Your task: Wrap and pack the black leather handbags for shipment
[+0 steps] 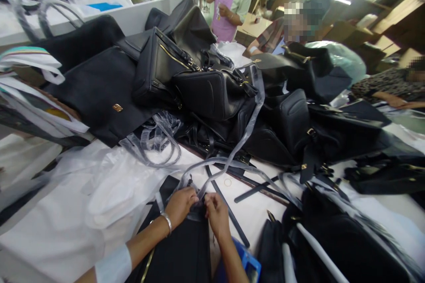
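A black handbag [186, 252] lies in front of me, with a gold zip along its left side. My left hand [181, 205], with a bracelet at the wrist, is closed over the bag's top end, its fingers pinching a plastic-wrapped strap [212, 179]. From there the strap loops up over the pile of bags. My right hand [217, 214] is just to the right, its thumb and fingers pinched together at the bag's right edge. What lies between those fingers is too small to make out.
A heap of black handbags [206, 93] fills the back of the table. White wrapping sheets [66, 212] lie at left, a blue object [247, 261] beside my right forearm, and loose black strips [232, 216] near it. Several people stand or sit beyond, one in a pink apron [227, 13].
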Tool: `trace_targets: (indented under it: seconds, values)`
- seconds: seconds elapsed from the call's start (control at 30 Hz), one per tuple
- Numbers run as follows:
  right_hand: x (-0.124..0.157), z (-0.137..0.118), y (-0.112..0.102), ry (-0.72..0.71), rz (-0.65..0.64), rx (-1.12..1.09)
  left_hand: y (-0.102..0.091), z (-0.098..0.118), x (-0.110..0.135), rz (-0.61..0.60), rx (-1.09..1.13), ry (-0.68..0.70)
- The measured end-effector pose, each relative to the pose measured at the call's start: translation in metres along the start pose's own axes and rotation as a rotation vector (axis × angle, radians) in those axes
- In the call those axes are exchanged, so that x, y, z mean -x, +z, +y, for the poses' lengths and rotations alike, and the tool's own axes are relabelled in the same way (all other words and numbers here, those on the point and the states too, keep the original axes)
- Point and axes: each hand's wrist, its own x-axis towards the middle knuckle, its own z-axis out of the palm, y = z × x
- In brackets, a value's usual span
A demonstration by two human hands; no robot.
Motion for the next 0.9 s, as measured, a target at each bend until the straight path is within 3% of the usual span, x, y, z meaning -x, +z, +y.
trace_targets:
  seconds: [0.2,0.4,0.53,0.9]
  values:
    - [-0.020,0.004,0.000,0.010,-0.033,-0.050,0.000,-0.003,0.004,-0.085,-0.266,0.047]
    - [-0.012,-0.003,0.005,-0.079,-0.055,0.068,-0.003,-0.007,0.003,-0.165,-0.457,0.088]
    - [-0.007,-0.002,0.005,-0.136,-0.052,0.121,0.000,-0.008,0.004,-0.199,-0.519,0.093]
    - [-0.018,-0.008,0.001,-0.079,-0.179,0.082,0.002,-0.010,0.010,-0.217,-0.527,0.072]
